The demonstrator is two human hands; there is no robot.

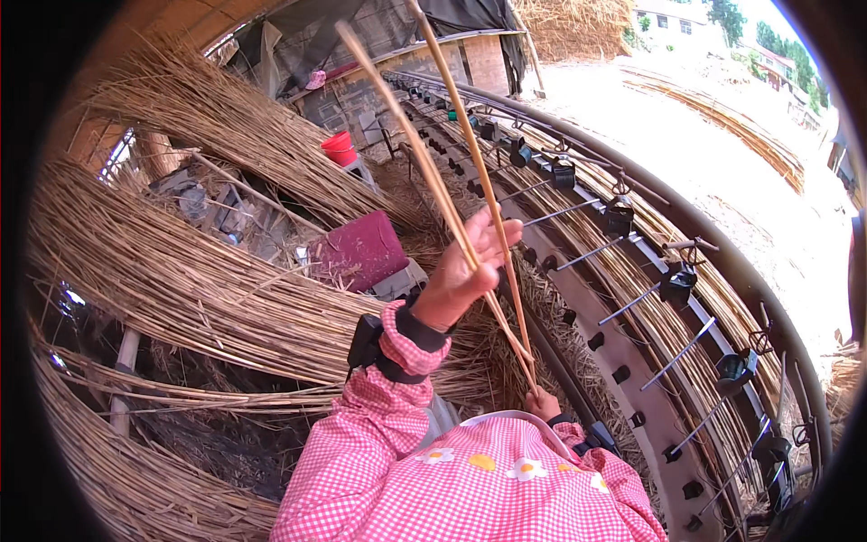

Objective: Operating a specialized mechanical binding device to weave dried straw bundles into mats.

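Long, thin tan reed stalks (423, 149) stand slanted in front of me, reaching up past the machine's far end. My left hand (470, 264) is raised at mid-height, with the left-hand stalks gripped at the thumb. Another stalk (470, 144) crosses near its fingertips; those fingers are partly extended. Low down, close to my body, my right hand (543, 404) is closed around the bottom ends, where the stalks come together. The sleeve and apron hide part of that hand.
Large heaps of reed stalks (181, 244) lie to my left. A maroon seat (361, 251) and a red bucket (340, 147) stand beyond them. On my right runs a long curved metal frame (704, 221) with black clamps (677, 285) and rods, carrying more stalks. Straw covers the ground.
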